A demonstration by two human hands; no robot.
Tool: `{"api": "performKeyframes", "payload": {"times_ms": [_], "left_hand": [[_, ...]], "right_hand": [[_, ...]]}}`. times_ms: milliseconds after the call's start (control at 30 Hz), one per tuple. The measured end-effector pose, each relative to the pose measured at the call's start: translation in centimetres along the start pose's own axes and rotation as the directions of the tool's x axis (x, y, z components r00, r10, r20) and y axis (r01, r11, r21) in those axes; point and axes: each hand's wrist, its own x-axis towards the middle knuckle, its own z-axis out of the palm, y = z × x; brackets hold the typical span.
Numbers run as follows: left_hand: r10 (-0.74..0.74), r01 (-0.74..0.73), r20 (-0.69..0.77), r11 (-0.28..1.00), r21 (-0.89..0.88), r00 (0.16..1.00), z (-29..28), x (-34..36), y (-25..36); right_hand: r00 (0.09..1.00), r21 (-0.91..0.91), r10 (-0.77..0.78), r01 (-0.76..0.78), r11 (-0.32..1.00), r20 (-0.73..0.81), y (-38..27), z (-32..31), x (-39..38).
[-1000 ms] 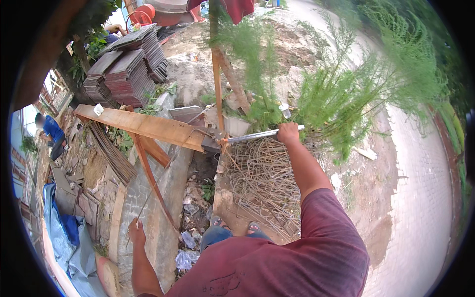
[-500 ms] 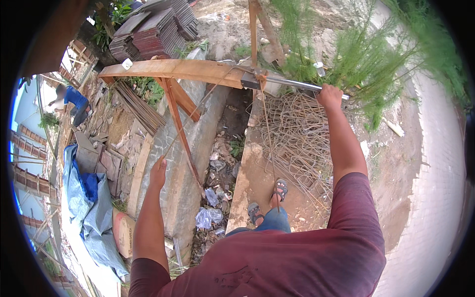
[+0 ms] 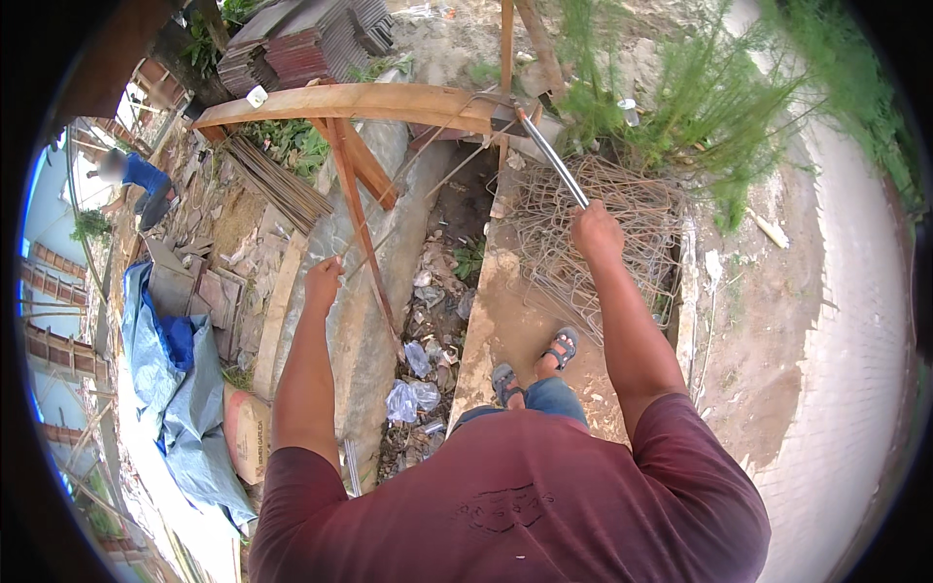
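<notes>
My right hand is closed round the near end of a shiny metal pipe. The pipe slopes up and left to a dark metal block at the right end of a wooden beam. My left hand, farther left, pinches a thin metal rod. That rod runs up to the block, and a second length of it slants back from there towards my left hand, so it looks bent double. The exact bend is too small to make out.
Wooden legs prop the beam over a littered ditch beside a concrete wall. Bent wire pieces lie heaped at right near a feathery plant. A blue tarp lies at left; a person bends beyond.
My right hand has swung the pipe towards me and left. The rod's free length, which hung down towards my feet, now points left. My left hand has risen slightly.
</notes>
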Motion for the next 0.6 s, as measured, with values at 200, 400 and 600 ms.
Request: {"api": "performKeyframes", "payload": {"times_ms": [200, 400, 600], "left_hand": [[0.138, -0.124, -0.089, 0.981, 0.149, 0.986, -1.2, 1.5, -1.1], [0.013, -0.006, -0.027, 0.969, 0.248, 1.000, -1.9, 0.1, -0.2], [-0.257, 0.270, 0.091, 0.943, -0.194, 0.962, 2.4, -9.6, 2.7]], "right_hand": [[0.992, -0.008, -0.055, 0.056, 0.998, 0.117, 2.7, -1.4, 2.2], [0.977, -0.010, -0.192, 0.194, 0.981, 0.095, 6.9, -0.9, 5.4], [0.963, 0.245, -0.269, 0.254, 0.936, 0.027, 12.7, 2.1, 7.2]]}}
